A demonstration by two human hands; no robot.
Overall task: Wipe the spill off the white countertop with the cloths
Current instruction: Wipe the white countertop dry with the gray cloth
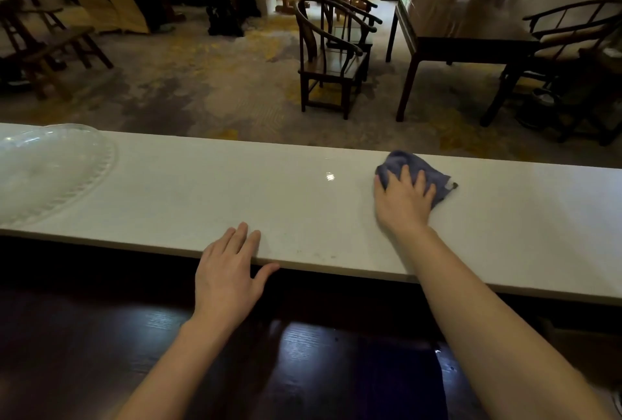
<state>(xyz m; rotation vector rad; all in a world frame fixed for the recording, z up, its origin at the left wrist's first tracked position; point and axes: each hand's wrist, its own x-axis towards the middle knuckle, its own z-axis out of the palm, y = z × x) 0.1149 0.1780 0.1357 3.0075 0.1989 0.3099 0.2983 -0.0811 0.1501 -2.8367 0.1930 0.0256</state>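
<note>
The long white countertop point(202, 190) runs left to right across the middle of the head view. A crumpled blue cloth point(434, 177) lies on it near the far edge, right of centre. My right hand point(404, 201) presses flat on the cloth, fingers spread over it. A small wet glint point(330, 176) shines on the counter to the left of the cloth. My left hand point(229, 268) rests on the counter's near edge, fingers on top, thumb along the rim, holding nothing.
A large clear glass platter point(50, 170) sits on the counter's left end. Below the near edge lies a dark wooden surface point(303, 352). Beyond the far edge are wooden chairs point(330, 59) and a dark table point(454, 29) on carpet.
</note>
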